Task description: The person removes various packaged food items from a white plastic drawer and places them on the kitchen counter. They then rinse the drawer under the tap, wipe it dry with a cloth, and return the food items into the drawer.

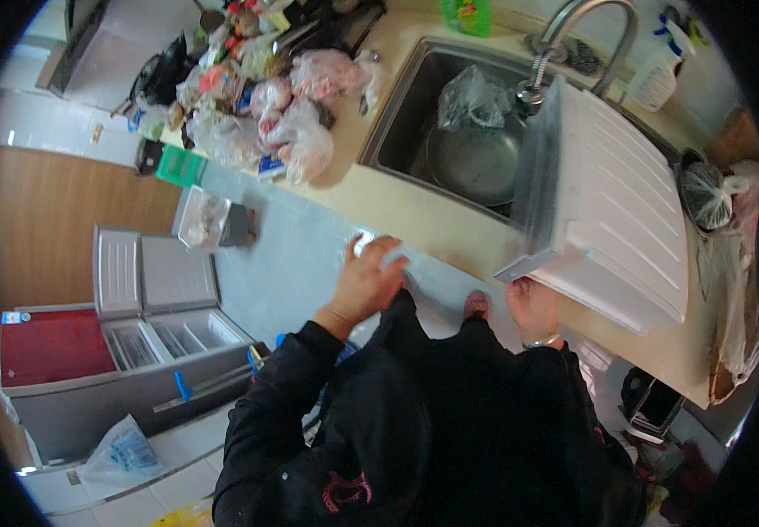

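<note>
My left hand (pixel 367 280) is raised over the floor in front of the counter, fingers apart and slightly curled, with nothing in it. My right hand (pixel 532 306) is at the near edge of a white ribbed plastic drawer (pixel 623 217) with a clear front panel; its fingertips are hidden under the rim, so whether it grips cannot be told. The drawer lies tilted, underside up, over the right part of the stainless steel sink (pixel 405 132). Inside the sink are a round metal pan (pixel 478 165) and a crumpled clear plastic bag (pixel 475 99).
Bagged food (pixel 300 132) crowds the counter's left part. A steel faucet (pixel 577 10), a spray bottle (pixel 656 79) and a green bottle (pixel 468 16) stand behind the sink. An open refrigerator (pixel 135 382) and a waste bin (pixel 238 225) are at left.
</note>
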The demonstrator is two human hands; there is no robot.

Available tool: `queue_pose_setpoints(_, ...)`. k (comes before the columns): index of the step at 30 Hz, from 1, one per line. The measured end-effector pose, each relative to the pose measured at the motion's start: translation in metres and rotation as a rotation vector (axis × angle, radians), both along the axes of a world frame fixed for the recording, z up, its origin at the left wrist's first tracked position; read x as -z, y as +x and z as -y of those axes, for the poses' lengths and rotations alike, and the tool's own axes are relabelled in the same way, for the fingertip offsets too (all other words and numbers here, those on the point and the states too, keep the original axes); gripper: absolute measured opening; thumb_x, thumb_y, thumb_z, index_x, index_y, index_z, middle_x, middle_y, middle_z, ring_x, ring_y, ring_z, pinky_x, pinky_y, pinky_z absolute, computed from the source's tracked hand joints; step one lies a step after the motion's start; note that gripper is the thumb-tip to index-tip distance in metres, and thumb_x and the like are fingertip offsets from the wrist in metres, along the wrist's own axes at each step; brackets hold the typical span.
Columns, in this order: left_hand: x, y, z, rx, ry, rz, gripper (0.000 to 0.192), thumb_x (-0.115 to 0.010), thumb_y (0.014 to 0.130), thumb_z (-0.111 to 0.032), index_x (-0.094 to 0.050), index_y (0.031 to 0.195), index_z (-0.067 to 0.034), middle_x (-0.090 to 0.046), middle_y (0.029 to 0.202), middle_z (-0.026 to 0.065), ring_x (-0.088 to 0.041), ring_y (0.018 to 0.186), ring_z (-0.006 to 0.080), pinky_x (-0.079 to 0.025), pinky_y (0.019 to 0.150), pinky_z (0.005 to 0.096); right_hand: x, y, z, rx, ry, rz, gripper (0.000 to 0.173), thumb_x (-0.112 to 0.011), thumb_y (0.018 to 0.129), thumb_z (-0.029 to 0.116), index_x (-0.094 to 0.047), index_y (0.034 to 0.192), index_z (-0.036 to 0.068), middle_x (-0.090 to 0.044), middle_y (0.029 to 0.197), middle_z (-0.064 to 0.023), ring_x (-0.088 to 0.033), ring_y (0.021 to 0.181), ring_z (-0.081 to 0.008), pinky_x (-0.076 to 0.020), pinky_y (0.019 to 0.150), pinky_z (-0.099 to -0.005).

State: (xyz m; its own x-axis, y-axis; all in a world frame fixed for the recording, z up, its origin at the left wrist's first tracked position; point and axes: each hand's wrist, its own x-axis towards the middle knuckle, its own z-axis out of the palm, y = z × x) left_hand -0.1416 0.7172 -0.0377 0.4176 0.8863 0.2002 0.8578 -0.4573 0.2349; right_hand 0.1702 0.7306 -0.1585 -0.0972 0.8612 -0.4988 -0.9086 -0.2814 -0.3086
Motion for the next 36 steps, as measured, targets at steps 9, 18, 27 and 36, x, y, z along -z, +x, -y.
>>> queue_pose_setpoints(9, 0.037, -0.266, -0.017, -0.415, 0.123, 0.199, 0.038, -0.072, 0.074, -0.010, -0.062, 0.111, -0.015, -0.059, 0.121, 0.0102, -0.054, 0.111, 0.0297, -0.039, 0.096, 0.0461, 0.001, -0.076, 0.016, -0.107, -0.030, 0.722, 0.049, -0.053, 0.096, 0.016, -0.040, 0.142, 0.003, -0.050, 0.138, -0.0166, -0.048, 0.127, -0.0301, -0.0417, 0.105, -0.0418)
queue_pose_setpoints(18, 0.020, -0.556, -0.075, -0.349, 0.178, 0.429, 0.043, -0.070, 0.078, -0.004, -0.056, 0.118, -0.007, -0.058, 0.121, 0.0129, -0.060, 0.099, 0.0284, -0.044, 0.091, 0.0420, -0.026, -0.251, 0.040, -0.079, -0.028, 1.521, 0.033, -0.050, 0.100, 0.017, -0.054, 0.127, -0.002, -0.059, 0.123, -0.0116, -0.058, 0.106, -0.0226, -0.0462, 0.088, -0.0305)
queue_pose_setpoints(27, 0.014, -0.663, -0.147, -0.753, 0.378, 0.994, 0.042, -0.059, 0.090, -0.002, -0.048, 0.131, -0.003, -0.058, 0.114, 0.0130, -0.063, 0.079, 0.0177, -0.050, 0.075, 0.0310, -0.122, -0.528, -0.060, -0.049, 0.314, 1.633, 0.030, -0.056, 0.092, 0.007, -0.058, 0.122, 0.004, -0.058, 0.119, -0.0082, -0.059, 0.095, -0.0163, -0.0504, 0.076, -0.0286)
queue_pose_setpoints(36, -0.026, -0.713, -0.186, -0.792, 0.402, 1.048, 0.050, -0.056, 0.094, -0.011, -0.043, 0.143, -0.010, -0.059, 0.119, 0.0143, -0.060, 0.083, 0.0152, -0.050, 0.078, 0.0315, -0.202, -0.743, -0.130, -0.607, 1.034, 1.062, 0.021, -0.058, 0.093, 0.005, -0.064, 0.111, -0.002, -0.063, 0.095, -0.0085, -0.061, 0.075, -0.0114, -0.0496, 0.068, -0.0245)
